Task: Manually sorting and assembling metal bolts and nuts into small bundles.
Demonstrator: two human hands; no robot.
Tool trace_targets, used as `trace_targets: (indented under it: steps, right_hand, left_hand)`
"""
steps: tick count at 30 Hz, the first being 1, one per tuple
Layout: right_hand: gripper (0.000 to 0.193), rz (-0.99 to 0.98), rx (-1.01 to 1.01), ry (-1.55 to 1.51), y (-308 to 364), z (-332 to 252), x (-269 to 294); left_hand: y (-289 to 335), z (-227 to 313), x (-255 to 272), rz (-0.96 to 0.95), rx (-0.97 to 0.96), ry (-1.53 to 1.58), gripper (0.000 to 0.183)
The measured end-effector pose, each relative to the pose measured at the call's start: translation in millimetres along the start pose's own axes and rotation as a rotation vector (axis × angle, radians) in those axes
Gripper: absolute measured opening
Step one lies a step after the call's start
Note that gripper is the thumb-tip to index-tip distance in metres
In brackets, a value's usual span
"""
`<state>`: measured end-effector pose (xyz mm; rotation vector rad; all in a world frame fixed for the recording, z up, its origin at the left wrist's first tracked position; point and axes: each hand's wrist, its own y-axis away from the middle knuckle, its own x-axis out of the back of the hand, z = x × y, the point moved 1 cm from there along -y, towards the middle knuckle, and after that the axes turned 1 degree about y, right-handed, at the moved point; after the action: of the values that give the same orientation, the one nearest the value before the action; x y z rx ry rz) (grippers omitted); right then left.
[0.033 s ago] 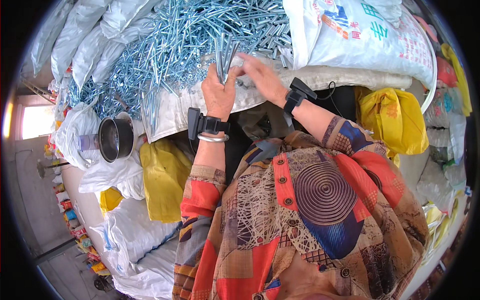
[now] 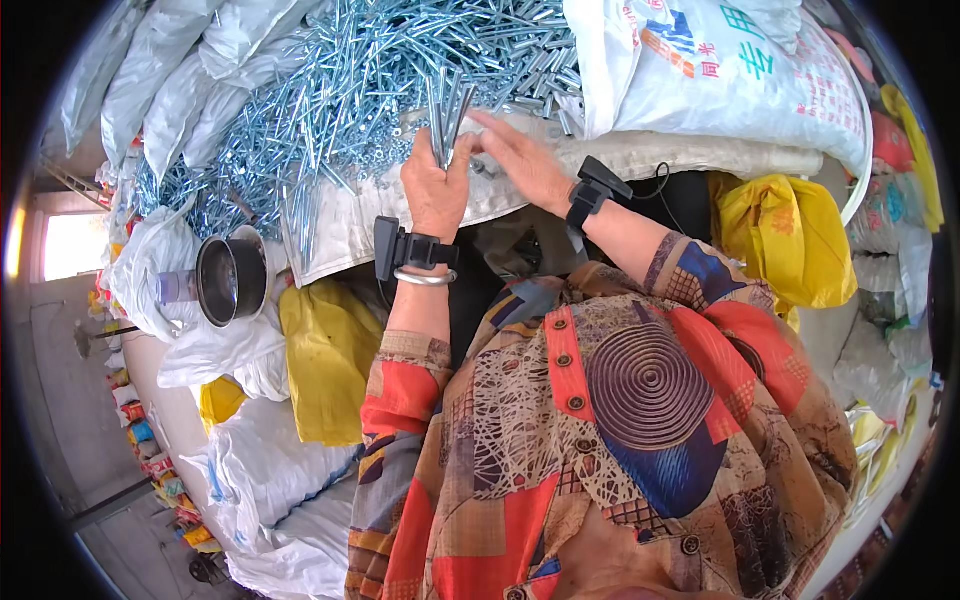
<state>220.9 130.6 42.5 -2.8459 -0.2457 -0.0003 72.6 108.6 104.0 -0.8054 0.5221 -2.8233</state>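
My left hand (image 2: 436, 185) is closed around several shiny metal tubes (image 2: 447, 115), which stick up out of its grip in a loose fan. Close beside it on the right, my right hand (image 2: 526, 160) reaches across with bent fingers, their tips meeting near the left thumb. Whatever those fingertips pinch is too small or hidden to make out. Just beyond both hands lies a big heap of long thin metal bolts (image 2: 330, 100), with small nuts (image 2: 385, 148) scattered at its near edge. Shorter, thicker metal tubes (image 2: 545, 75) lie at the heap's right side.
A pale woven sheet (image 2: 345, 235) edges the heap toward me. White printed sack (image 2: 720, 75) stands at the right, with a yellow bag (image 2: 790, 240) below it. On the left are a dark metal pot (image 2: 228, 280), another yellow bag (image 2: 325, 360) and white sacks (image 2: 165, 85).
My right hand's fingers have shifted very slightly down. The left hand keeps its hold on the metal tubes, and everything else looks the same.
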Motion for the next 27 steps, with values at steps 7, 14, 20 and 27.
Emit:
trace_targets:
  steps: [7, 14, 20, 27]
  right_hand:
    - [0.053, -0.018, 0.131, 0.09, -0.7, -11.2, 1.9]
    - [0.042, 0.016, 0.01, 0.033, -7.9, 4.4, 10.2]
    - [0.018, -0.197, 0.311, 0.566, 0.0, 1.5, -0.3]
    - [0.023, -0.226, 0.234, 0.489, 26.4, -9.9, -5.4]
  left_hand:
    - [1.3, -4.0, -1.2, 0.102, -0.166, -0.063, 0.036]
    - [1.2, -2.4, -1.9, 0.033, -0.056, -0.021, 0.043]
    - [-0.3, -6.4, -3.9, 0.14, -0.211, -0.124, 0.039]
    - [30.0, 8.1, 7.7, 0.085, -0.112, -0.049, 0.036]
